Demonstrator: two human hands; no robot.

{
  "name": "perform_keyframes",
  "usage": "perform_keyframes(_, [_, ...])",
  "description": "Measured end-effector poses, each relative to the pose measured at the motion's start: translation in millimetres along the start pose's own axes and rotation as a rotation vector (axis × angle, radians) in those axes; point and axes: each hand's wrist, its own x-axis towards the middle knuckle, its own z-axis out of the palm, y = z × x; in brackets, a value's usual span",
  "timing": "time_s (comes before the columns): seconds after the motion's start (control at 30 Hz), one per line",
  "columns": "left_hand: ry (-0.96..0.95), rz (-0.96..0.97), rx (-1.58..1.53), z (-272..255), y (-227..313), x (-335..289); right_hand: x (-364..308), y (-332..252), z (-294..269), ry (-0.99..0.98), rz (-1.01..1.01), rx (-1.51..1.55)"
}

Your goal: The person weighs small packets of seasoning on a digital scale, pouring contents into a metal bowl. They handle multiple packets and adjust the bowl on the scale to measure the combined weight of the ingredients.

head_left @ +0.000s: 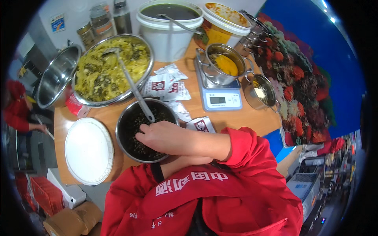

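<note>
My right hand (159, 135) reaches over a steel bowl (171, 111) of dark, speckled, grainy bits. Its fingers are curled together and point down into the bowl; whatever they grip is hidden. Beneath my right forearm passes my left forearm (179, 164), with a black cuff at the wrist, and the left fingers do not show. Just above my right hand is the handle end of a steel ladle (132, 84). The ladle's head lies in a large steel basin (152, 59) of chopped yellow-green vegetables.
A white round lid (89, 151) lies left of the bowl. Several foil packets (173, 91) lie right of it. A scale (221, 99) bears a steel pot (208, 70); a smaller pot (256, 101) stands beside it. White buckets (169, 41) line the back. Another person (17, 108) works far left.
</note>
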Motion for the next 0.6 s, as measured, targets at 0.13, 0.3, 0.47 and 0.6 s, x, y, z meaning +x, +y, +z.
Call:
perform_keyframes(0.13, [-0.013,-0.075,-0.054,-7,7,-3,-16,0,-4,0.249,-0.075,0.076])
perform_keyframes(0.3, [0.008,-0.197,-0.189,-18,23,-5,-22,-4,-10,0.070,-0.079,0.154])
perform_keyframes(0.47, [0.005,-0.172,-0.177,-13,28,-1,-25,1,-37,0.092,0.010,0.445])
perform_keyframes(0.6, [-0.056,0.042,0.108,-6,17,5,-49,15,-89,0.261,-0.067,0.559])
